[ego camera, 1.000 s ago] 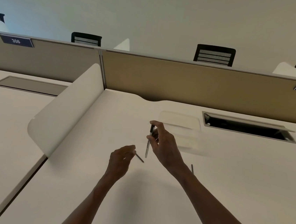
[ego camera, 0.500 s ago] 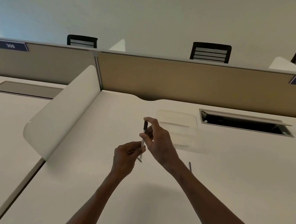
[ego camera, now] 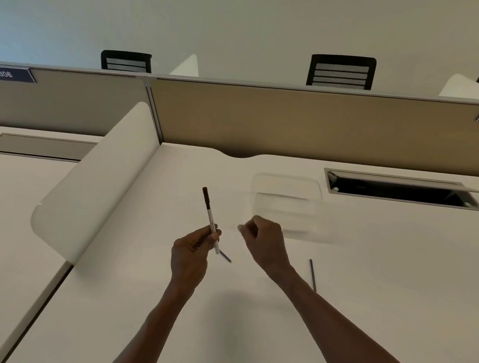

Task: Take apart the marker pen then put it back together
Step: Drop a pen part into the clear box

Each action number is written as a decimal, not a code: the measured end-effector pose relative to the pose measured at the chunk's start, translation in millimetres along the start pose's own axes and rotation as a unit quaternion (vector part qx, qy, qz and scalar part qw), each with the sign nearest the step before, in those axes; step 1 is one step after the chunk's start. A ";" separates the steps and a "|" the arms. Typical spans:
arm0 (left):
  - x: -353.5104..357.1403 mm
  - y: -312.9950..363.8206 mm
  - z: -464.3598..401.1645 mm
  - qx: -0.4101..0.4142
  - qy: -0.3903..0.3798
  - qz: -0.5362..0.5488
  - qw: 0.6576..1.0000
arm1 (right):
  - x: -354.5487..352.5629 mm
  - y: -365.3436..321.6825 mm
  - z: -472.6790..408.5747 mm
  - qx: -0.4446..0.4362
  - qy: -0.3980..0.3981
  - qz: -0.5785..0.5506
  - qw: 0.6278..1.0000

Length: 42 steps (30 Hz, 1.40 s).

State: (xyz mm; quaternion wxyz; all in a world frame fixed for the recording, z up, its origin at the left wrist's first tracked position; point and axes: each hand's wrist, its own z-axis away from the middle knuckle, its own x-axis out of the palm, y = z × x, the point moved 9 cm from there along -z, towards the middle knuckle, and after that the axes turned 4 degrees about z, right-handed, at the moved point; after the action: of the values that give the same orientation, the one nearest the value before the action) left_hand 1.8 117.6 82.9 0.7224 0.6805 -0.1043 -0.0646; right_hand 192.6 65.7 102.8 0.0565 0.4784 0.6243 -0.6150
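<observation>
My left hand [ego camera: 192, 253] grips the marker pen [ego camera: 209, 216] near its lower end. The pen has a white body and a black top and leans slightly left, above the white desk [ego camera: 398, 286]. A short dark thin piece [ego camera: 226, 256] sticks out from under that hand, just below the pen's lower tip. My right hand [ego camera: 262, 237] hovers a little to the right of the pen, apart from it, with its fingers curled and nothing visible in them. A thin dark rod [ego camera: 312, 274] lies on the desk to the right of my right wrist.
A clear plastic container [ego camera: 286, 198] stands just beyond my right hand. An open cable slot [ego camera: 403, 189] is at the back right. A white curved divider [ego camera: 92, 189] borders the desk on the left, and a beige partition [ego camera: 297, 122] closes the back.
The pen has passed from my right hand to my left hand. My right hand let go and drew away to the right; the pen now leans left.
</observation>
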 end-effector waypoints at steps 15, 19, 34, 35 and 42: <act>-21.5 -4.0 -27.0 -0.009 0.045 0.018 0.999 | 113.5 30.4 11.6 0.017 -0.188 0.187 0.964; -21.3 -8.6 -31.1 -0.012 0.047 0.029 0.998 | 115.2 27.5 9.1 0.011 -0.184 0.213 0.960; -3.8 -3.0 -28.6 -0.007 0.035 0.044 0.998 | 43.2 11.8 -9.5 0.049 -0.080 0.121 0.988; -1.0 -1.6 -28.1 -0.007 0.034 0.051 0.998 | 32.4 8.9 -14.1 0.046 -0.068 0.116 0.990; 15.7 1.7 -24.1 -0.009 0.025 0.073 0.997 | -52.5 1.7 -68.5 0.001 0.022 0.196 0.980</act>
State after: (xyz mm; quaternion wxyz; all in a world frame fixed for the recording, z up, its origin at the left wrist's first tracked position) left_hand 22.6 137.4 84.3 0.7334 0.6663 -0.1351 0.0043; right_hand 257.4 93.9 152.4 0.1617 0.6052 0.5191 -0.5815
